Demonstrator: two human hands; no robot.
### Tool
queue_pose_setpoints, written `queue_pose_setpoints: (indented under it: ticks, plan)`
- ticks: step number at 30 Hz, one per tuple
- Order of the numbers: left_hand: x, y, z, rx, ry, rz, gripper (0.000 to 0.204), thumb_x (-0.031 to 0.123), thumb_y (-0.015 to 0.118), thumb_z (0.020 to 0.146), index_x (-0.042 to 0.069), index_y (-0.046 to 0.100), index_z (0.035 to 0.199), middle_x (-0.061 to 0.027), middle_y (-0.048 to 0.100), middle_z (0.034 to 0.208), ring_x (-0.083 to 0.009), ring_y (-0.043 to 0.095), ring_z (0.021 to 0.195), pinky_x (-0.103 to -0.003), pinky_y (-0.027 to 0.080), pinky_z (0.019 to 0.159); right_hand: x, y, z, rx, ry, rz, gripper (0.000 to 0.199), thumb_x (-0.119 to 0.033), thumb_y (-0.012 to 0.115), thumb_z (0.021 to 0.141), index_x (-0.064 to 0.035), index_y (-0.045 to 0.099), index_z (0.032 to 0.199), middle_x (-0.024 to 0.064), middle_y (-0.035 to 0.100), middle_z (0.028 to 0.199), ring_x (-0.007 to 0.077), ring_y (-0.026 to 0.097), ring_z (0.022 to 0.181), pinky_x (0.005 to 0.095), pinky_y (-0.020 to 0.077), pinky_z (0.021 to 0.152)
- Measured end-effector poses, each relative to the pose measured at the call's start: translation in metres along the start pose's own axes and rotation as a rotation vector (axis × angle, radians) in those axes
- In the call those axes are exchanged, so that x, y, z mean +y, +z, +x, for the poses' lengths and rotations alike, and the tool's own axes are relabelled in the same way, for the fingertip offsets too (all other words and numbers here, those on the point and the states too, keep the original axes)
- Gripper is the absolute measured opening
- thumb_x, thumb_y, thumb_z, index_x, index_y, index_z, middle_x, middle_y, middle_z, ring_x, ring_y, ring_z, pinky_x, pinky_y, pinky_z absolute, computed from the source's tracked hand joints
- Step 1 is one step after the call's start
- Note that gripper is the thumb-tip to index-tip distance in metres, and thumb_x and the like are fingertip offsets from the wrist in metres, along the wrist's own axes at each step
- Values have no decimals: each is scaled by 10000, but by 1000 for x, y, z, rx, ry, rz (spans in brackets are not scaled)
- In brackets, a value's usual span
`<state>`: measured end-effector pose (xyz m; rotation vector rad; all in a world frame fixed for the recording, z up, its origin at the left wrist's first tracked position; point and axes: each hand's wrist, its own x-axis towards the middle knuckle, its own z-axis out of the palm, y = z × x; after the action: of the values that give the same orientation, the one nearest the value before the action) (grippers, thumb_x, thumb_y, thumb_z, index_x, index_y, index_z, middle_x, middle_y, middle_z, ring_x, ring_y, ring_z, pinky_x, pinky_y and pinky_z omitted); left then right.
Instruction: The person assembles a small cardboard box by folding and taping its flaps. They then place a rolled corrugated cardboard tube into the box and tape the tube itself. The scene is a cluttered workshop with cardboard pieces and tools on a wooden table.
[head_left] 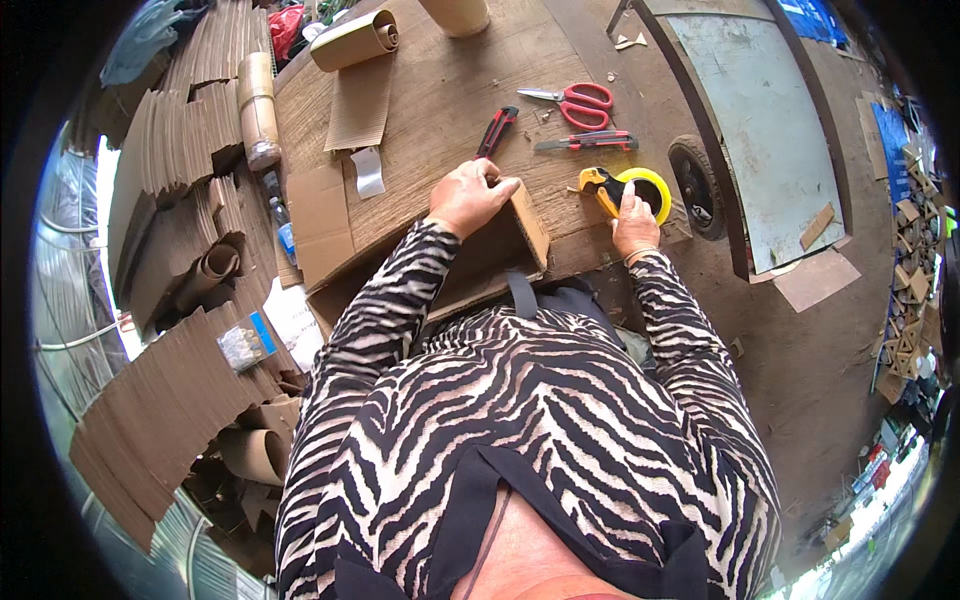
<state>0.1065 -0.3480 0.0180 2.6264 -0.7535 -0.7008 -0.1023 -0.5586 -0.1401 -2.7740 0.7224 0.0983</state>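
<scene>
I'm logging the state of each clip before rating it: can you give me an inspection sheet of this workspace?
Surface: worn wooden table, scuffed, with small scraps lying on it.
Job's things: folded cardboard piece at the table's near edge; yellow tape measure.
Clutter: red scissors, two utility knives, corrugated sheet, cardboard roll, plastic bottle.
Grippers: left hand presses on the cardboard piece; right hand rests on the tape measure.
Cables: nothing seen.
Surroundings: stacks of corrugated cardboard to the left, a wheeled cart to the right, scraps on the floor.
</scene>
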Motion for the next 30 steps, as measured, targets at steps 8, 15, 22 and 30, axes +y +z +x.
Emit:
queue_pose_setpoints:
  ticks: [8,15,22,30]
  plan:
    - [9,19,-34,35,178,-59,225,300,625,801,96,666,886,-82,649,887,-275,630,887,-370,515,775,9,-87,32,-232,28,1034,333,-70,562,913,-26,586,1242,106,614,1237,212,569,1147,302,420,996]
    - [3,-4,-15,-381,0,-276,164,209,641,857,74,682,941,-38,637,970,-148,612,892,-269,493,813,-7,-91,58,-564,91,1729,481,-128,562,896,-9,466,1353,92,530,1306,157,516,1167,268,403,996]
    - [-17,-4,7,-591,-486,-1094,390,367,497,984,72,561,1230,-41,616,1121,-125,587,981,-296,447,901,-28,-101,63,-694,-53,1594,762,-67,779,700,-34,438,1381,77,532,1299,150,520,1170,299,395,1026]
    - [-5,-1,19,-406,-465,-1244,247,283,591,951,45,642,909,2,621,801,-65,532,669,-187,447,610,-49,-131,77,-545,-440,1000,745,-89,736,667,-9,470,1358,126,557,1255,187,548,1151,304,412,1007]
